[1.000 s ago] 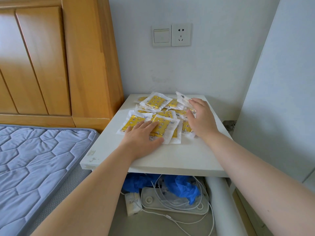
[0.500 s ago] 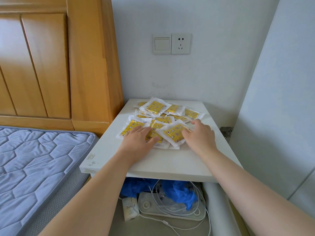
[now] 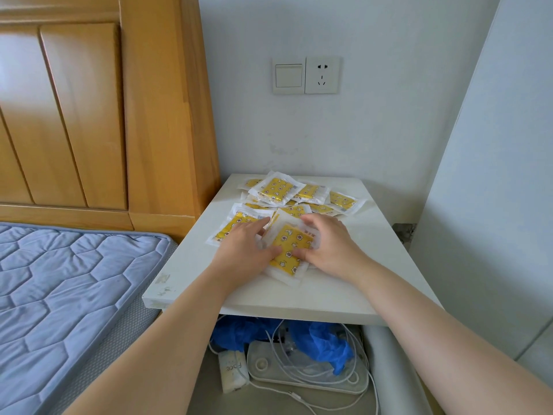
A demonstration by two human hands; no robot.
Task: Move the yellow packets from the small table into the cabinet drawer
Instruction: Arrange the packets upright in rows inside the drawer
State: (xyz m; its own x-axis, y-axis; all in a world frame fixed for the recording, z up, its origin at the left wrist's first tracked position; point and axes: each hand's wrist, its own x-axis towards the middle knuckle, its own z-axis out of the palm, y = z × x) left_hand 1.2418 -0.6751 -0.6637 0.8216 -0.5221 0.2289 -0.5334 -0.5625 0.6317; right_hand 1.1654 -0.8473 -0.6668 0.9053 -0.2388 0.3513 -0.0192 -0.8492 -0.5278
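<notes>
Head view. The white desk (image 3: 353, 283) stands in a corner, with a wooden headboard (image 3: 89, 115) and a blue quilted mattress (image 3: 59, 295) to its left and a tall white panel (image 3: 493, 205) to its right. One switch (image 3: 288, 75) and one socket (image 3: 322, 74) sit side by side on the wall behind it. Under the desk lie a crumpled blue bag (image 3: 323, 339), a white power strip (image 3: 308, 380) draped in white cables, one tissue pack (image 3: 233, 371) and one white tube (image 3: 392, 369).

The yellow packets (image 3: 276, 187) lie overlapping on the far and middle desk. At least nine show, and the overlap hides the exact count. Two hands meet at the pile's near edge. The left hand (image 3: 245, 250) lies with fingers nearly straight on a packet at the left, its thumb against the near packet (image 3: 291, 250). The right hand (image 3: 326, 247) grips that same packet, fingers curled over its far edge and thumb on its face. More packets lie under it, but their number cannot be told.
</notes>
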